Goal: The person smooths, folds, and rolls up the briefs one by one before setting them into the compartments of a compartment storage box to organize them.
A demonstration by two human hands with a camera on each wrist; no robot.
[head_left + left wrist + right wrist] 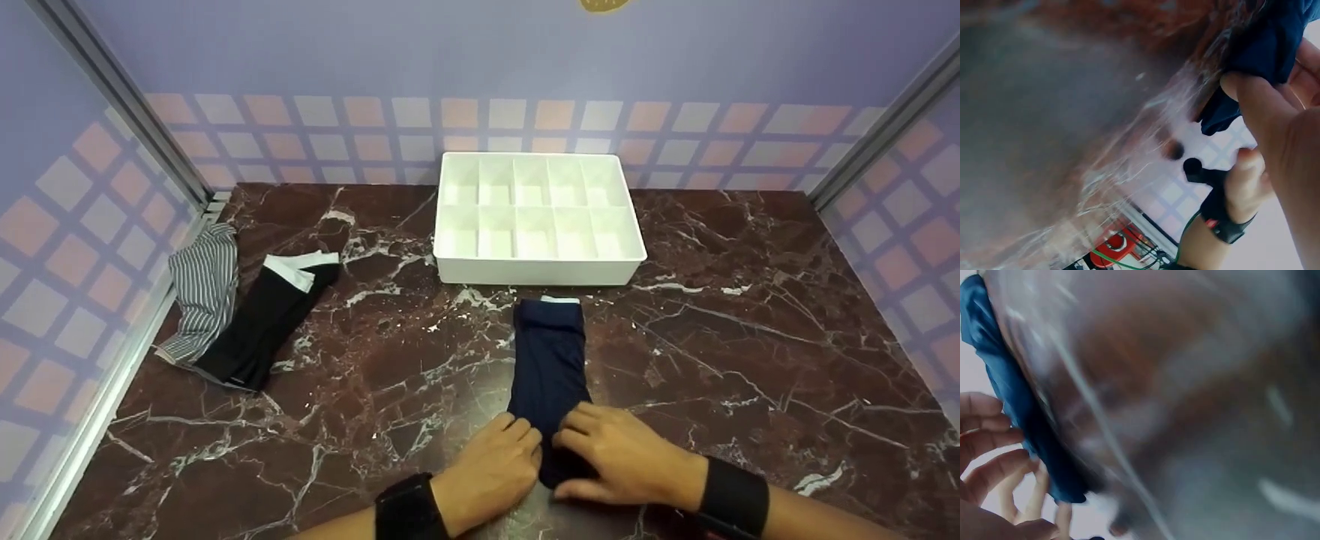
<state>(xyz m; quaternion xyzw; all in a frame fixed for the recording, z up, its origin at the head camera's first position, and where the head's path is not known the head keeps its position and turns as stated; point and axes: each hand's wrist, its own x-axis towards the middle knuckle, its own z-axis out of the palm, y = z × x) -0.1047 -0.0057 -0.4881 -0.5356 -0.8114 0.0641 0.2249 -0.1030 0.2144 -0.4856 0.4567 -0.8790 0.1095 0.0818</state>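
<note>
A navy sock (551, 360) lies lengthwise on the marbled table, its cuff toward a white box and a white strip showing past the cuff. My left hand (495, 465) pinches the toe end from the left side; in the left wrist view its thumb (1261, 98) lies against the dark cloth. From the other side, my right hand (622, 457) rests bent fingers on the sock, thumb spread apart near the toe. The right wrist view has its fingers (994, 439) touching the edge of the navy cloth (1016, 399) without closing round it.
Beyond the sock's cuff stands a white box (540, 271) divided into several compartments. At the left, black socks with white cuffs (259, 322) overlap grey striped socks (202, 292) close to the side wall. Patterned walls (360, 142) border the table (750, 360) at the back and sides.
</note>
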